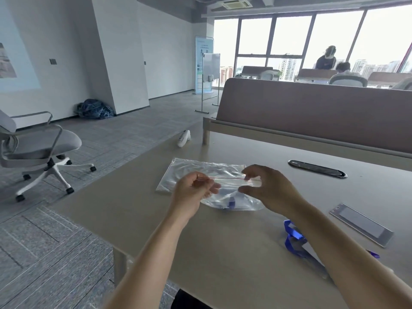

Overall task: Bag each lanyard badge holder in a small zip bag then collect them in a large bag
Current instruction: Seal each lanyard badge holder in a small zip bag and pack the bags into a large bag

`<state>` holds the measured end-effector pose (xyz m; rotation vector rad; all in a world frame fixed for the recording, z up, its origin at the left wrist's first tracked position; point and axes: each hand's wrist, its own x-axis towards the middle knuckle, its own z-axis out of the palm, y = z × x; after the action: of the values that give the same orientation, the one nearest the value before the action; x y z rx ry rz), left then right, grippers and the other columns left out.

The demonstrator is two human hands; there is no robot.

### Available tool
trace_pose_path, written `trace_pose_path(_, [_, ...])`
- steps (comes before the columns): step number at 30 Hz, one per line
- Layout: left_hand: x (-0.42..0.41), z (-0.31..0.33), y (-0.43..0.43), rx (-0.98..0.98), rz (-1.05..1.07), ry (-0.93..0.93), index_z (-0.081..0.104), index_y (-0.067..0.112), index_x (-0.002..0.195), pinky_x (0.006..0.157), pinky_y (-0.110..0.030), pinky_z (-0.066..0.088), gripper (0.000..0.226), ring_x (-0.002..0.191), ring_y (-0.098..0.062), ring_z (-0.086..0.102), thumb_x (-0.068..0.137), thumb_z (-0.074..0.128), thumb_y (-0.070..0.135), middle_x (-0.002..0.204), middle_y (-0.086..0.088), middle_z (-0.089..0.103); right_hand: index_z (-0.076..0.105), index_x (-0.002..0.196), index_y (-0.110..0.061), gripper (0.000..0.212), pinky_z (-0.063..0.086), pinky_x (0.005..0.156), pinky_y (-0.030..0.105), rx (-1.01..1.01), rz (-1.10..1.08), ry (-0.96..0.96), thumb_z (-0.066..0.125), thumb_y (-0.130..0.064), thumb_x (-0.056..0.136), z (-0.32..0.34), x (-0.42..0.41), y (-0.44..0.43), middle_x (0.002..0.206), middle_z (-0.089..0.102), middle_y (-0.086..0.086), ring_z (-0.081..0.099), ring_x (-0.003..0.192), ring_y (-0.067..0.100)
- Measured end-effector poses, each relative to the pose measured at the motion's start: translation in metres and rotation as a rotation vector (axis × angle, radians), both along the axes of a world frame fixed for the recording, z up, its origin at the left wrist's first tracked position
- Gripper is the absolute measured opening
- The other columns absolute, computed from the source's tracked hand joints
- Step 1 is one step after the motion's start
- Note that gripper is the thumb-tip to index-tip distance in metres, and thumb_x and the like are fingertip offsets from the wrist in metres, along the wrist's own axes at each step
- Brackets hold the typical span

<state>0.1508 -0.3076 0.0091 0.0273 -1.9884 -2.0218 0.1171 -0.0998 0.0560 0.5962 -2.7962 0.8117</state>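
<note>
1. Sealing step here: the left hand (194, 190) has its fingers curled, pinching the left end of the red zip strip (227, 178) on the small zip bag (234, 200).
2. The right hand (267, 188) pinches the strip's right end between thumb and fingertips, and the strip is pulled taut between the two hands.
3. The bag hangs from both grips, its bottom sagging onto the table (223, 253).
4. Inside it is a blue lanyard (231, 200) with its clear holder (hard to make out through the plastic).
5. Whether the zip is fully pressed shut, I cannot tell.
6. Next move, I'd judge: run the pinch along the strip to close it, then carry it to the large bag (185, 172).
7. That large bag lies flat just behind the hands; its contents I cannot make out.
8. A second lanyard (294, 239) waits unbagged on the table by the right forearm.
</note>
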Motion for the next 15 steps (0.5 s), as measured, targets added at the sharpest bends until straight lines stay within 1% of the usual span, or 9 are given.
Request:
trace_pose_path(1, [0.000,0.001,0.003,0.005,-0.006,-0.002,0.061,-0.004,0.089,0.062,-0.025,0.051,0.004,0.073,-0.024,0.071,0.092,0.060,-0.005,0.082,-0.014,0.077,0.062,0.118,-0.030,0.038,0.043,0.083,0.024,0.087,0.011,0.035,0.072,-0.042,0.084,0.002,0.002,-0.008,0.110,0.065,-0.015,0.058,0.101,0.011])
trace_pose_path(3, [0.001,0.003,0.008,0.012,-0.017,-0.012,0.061,0.002,0.084,0.057,-0.021,0.049,0.012,0.067,-0.020,0.069,0.090,0.060,-0.008,0.079,-0.012,0.076,0.061,0.124,-0.028,0.042,0.042,0.093,0.029,0.211,0.003,0.085,0.070,-0.041,0.085,0.005,0.004,-0.021,0.116,0.065,-0.011,0.056,0.108,0.015])
trace_pose_path(5, [0.001,0.004,0.009,0.018,-0.022,-0.014,0.061,0.004,0.082,0.054,-0.021,0.048,0.014,0.065,-0.018,0.067,0.089,0.061,-0.008,0.077,-0.010,0.075,0.058,0.128,-0.029,0.048,0.042,0.096,0.031,0.221,0.002,0.069,0.071,-0.041,0.083,0.005,0.003,-0.029,0.118,0.064,-0.011,0.056,0.109,0.015])
trace_pose_path(6, [0.001,0.004,0.009,0.016,-0.022,-0.013,0.061,0.003,0.083,0.054,-0.021,0.047,0.013,0.065,-0.019,0.067,0.088,0.062,-0.008,0.077,-0.010,0.075,0.058,0.127,-0.029,0.048,0.043,0.095,0.031,0.211,0.013,0.046,0.072,-0.040,0.083,0.005,0.001,-0.031,0.116,0.064,-0.011,0.057,0.107,0.015])
trace_pose_path(7, [0.001,0.004,0.008,0.012,-0.020,-0.009,0.061,0.002,0.084,0.054,-0.021,0.047,0.011,0.066,-0.020,0.067,0.088,0.063,-0.008,0.078,-0.011,0.075,0.060,0.123,-0.028,0.043,0.045,0.092,0.030,0.183,0.025,0.004,0.073,-0.039,0.082,0.004,0.000,-0.032,0.111,0.065,-0.011,0.058,0.103,0.014])
trace_pose_path(9, [0.002,0.004,0.007,0.003,-0.013,-0.005,0.061,0.004,0.081,0.053,-0.020,0.047,0.014,0.068,-0.021,0.068,0.086,0.064,-0.008,0.081,-0.015,0.075,0.067,0.104,-0.026,0.024,0.048,0.083,0.030,0.109,0.044,-0.088,0.074,-0.032,0.082,0.004,-0.002,-0.034,0.100,0.067,-0.009,0.061,0.094,0.015])
trace_pose_path(11, [0.003,0.004,0.006,0.008,-0.011,-0.014,0.063,0.006,0.079,0.054,-0.020,0.047,0.018,0.073,-0.024,0.068,0.085,0.062,-0.011,0.086,-0.022,0.074,0.067,0.087,-0.026,0.008,0.048,0.076,0.030,0.088,0.048,-0.109,0.074,-0.026,0.082,0.004,-0.005,-0.033,0.091,0.067,-0.006,0.061,0.087,0.016])
trace_pose_path(13, [0.003,0.003,0.005,0.040,-0.014,-0.040,0.063,0.007,0.080,0.056,-0.023,0.049,0.019,0.078,-0.026,0.068,0.085,0.060,-0.011,0.091,-0.025,0.073,0.063,0.078,-0.027,0.012,0.045,0.069,0.028,0.084,0.053,-0.105,0.073,-0.023,0.083,0.004,-0.007,-0.031,0.084,0.066,-0.007,0.060,0.081,0.016])
trace_pose_path(15, [0.003,0.001,0.003,0.085,-0.020,-0.062,0.061,0.007,0.081,0.059,-0.024,0.052,0.018,0.081,-0.027,0.068,0.089,0.059,-0.009,0.089,-0.021,0.075,0.061,0.072,-0.028,0.017,0.044,0.065,0.027,0.082,0.050,-0.106,0.072,-0.022,0.083,0.004,-0.009,-0.029,0.078,0.063,-0.009,0.059,0.077,0.016])
